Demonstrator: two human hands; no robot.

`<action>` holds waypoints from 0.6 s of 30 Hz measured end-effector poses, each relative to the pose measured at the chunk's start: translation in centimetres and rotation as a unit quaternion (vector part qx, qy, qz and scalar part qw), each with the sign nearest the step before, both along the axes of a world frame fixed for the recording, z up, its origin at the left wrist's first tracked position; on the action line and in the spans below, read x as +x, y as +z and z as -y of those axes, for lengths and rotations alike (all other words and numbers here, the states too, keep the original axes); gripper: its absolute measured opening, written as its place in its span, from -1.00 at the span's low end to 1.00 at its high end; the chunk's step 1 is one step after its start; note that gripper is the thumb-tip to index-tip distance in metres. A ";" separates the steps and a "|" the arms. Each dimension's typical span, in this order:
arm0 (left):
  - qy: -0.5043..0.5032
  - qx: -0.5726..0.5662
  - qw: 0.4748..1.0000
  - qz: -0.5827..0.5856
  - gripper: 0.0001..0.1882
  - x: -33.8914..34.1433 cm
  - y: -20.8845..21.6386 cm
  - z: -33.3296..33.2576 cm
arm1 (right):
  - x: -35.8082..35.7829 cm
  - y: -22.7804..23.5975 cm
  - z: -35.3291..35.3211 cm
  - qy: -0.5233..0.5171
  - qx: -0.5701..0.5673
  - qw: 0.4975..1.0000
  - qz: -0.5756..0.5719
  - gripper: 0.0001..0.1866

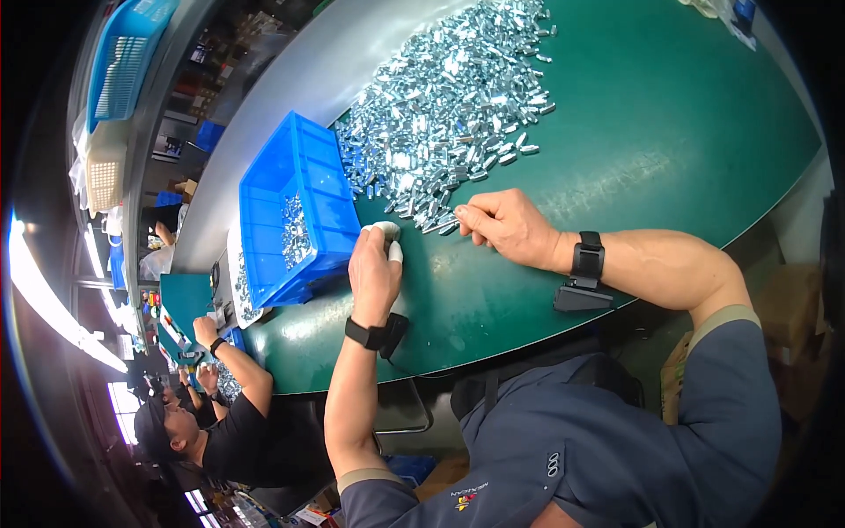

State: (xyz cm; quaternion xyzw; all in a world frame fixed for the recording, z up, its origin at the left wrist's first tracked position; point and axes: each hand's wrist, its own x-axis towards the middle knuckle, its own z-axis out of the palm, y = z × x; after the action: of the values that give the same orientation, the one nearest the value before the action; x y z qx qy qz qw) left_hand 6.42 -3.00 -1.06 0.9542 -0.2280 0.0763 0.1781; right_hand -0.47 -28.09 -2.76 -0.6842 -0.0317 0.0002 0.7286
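i see the right hand pinching a slim silver metal rod at the near edge of a heap of small silver metal parts on the green table. the left hand, white covers on its fingertips, curls beside the blue plastic bin; i cannot tell if it grips anything.

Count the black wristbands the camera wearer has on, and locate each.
2: one wristband on the wrist of the left hand, another on that of the right hand; neither is hidden.
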 end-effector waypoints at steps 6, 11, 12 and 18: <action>-0.022 0.010 0.998 0.055 -0.78 -0.9 -0.1 -0.7 | -0.1 -0.3 -0.2 0.020 -0.007 1.000 0.003 -0.57; -0.031 -0.059 0.998 0.006 -0.82 -2.1 0.4 -0.4 | 0.3 -1.0 -0.4 0.017 -0.059 0.997 0.043 -0.63; -0.037 -0.085 0.996 -0.003 -0.82 -2.7 0.7 -0.2 | 0.4 -1.1 -0.5 0.016 -0.081 0.995 0.059 -0.65; -0.083 -0.142 0.986 -0.008 -0.79 -4.3 1.2 1.4 | 0.2 -1.3 -0.2 0.037 -0.139 0.987 0.073 -0.70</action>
State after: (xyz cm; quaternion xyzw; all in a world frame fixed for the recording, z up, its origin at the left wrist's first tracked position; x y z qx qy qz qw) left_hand 2.11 -4.39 0.19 0.8975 -0.2921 0.0850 0.3194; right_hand -0.29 -27.92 -4.08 -0.7754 -0.1097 -0.0187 0.6215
